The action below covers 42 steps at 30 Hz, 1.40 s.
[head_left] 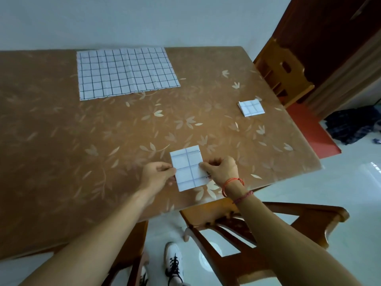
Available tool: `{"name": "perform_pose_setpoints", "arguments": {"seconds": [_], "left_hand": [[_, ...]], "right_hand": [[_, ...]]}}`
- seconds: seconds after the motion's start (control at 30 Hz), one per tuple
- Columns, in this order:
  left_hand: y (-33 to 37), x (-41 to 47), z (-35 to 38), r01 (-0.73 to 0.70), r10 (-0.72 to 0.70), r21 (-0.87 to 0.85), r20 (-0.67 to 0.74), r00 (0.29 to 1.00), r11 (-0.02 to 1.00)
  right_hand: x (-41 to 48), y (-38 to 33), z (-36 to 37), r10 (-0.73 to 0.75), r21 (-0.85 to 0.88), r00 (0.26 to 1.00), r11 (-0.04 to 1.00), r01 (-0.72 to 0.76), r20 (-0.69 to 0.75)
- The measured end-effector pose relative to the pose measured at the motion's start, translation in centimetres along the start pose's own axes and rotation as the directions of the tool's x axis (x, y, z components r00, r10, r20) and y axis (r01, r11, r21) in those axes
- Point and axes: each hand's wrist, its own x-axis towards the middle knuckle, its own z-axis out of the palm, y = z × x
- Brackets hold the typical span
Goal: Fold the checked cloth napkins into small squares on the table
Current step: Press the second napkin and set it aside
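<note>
A small folded checked napkin [188, 168] lies near the front edge of the brown leaf-patterned table [82, 131]. My left hand [157, 174] pinches its left edge and my right hand [220, 168] pinches its right edge. Another folded napkin square [251, 108] rests near the table's right edge. A large checked napkin [125, 72] lies spread flat at the far side of the table.
A wooden chair [257, 230] stands below the table's front edge under my right arm. Another wooden chair [284, 73] is at the right side. Dark clothes [354, 124] lie on the floor at right. A wall runs behind the table.
</note>
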Motion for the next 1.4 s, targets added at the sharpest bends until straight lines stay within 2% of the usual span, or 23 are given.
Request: {"name": "perform_pose_setpoints", "arguments": {"seconds": [0.23, 0.47, 0.7, 0.97, 1.4], "left_hand": [[-1.3, 2.6, 2.1, 0.017, -0.01, 0.124, -0.053, 0.999, 0.992], [-2.9, 5.2, 2.6, 0.098, -0.079, 0.148, -0.132, 0.988, 0.984], [-3.8, 7.1, 3.6, 0.146, -0.12, 0.174, -0.152, 0.981, 0.974], [-4.3, 8.1, 4.2, 0.112, -0.048, 0.32, -0.199, 0.979, 0.941], [-4.7, 8.7, 4.1, 0.052, 0.047, 0.421, -0.222, 0.974, 0.906]], "right_hand": [[3.3, 2.8, 0.8, 0.073, -0.04, 0.996, 0.997, -0.071, 0.048], [6.0, 4.2, 3.0, 0.083, -0.042, 0.99, 0.996, -0.079, 0.116], [8.6, 5.2, 3.9, 0.095, -0.138, 0.982, 0.988, -0.072, 0.165], [9.7, 5.8, 4.4, 0.076, -0.154, 0.984, 0.987, -0.051, 0.159], [9.7, 5.9, 4.9, 0.033, -0.175, 0.99, 0.984, -0.008, 0.136]]}}
